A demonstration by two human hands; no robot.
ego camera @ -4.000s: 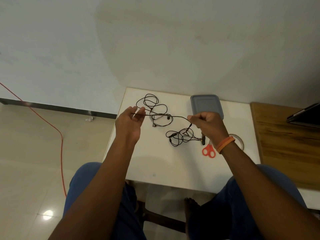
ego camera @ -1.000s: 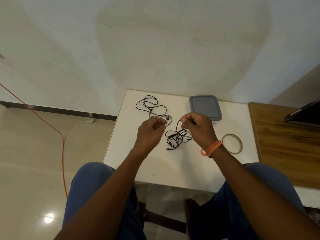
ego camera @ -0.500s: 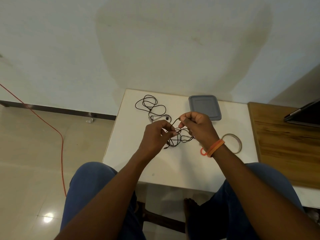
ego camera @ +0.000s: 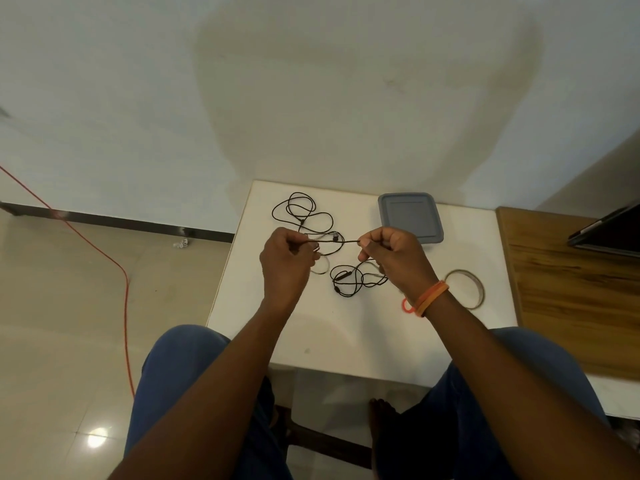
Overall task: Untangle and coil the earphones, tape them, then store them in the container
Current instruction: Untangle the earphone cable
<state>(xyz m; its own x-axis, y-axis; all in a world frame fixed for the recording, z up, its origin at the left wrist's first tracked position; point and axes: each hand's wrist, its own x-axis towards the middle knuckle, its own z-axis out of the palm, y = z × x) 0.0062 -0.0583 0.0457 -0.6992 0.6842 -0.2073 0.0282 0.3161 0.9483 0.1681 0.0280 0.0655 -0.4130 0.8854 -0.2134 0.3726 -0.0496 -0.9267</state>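
Note:
Black earphones [ego camera: 304,216] lie in loose loops on the small white table [ego camera: 346,334], with another tangle of cable [ego camera: 349,280] nearer me. My left hand [ego camera: 284,261] and my right hand [ego camera: 394,258] each pinch the cable, and a short straight stretch [ego camera: 341,241] runs taut between them above the table. A grey lidded container [ego camera: 410,216] sits at the back of the table, just beyond my right hand. A roll of clear tape [ego camera: 465,289] lies to the right of my right wrist.
Red scissors [ego camera: 408,306] peek out from under my right wrist. A wooden surface [ego camera: 571,289] adjoins the table on the right, with a dark device [ego camera: 609,230] on it. An orange cord [ego camera: 104,258] runs across the floor on the left.
My hands were close together over the tangle half a second ago. They have since drawn apart sideways, pulling a length of cable straight between them.

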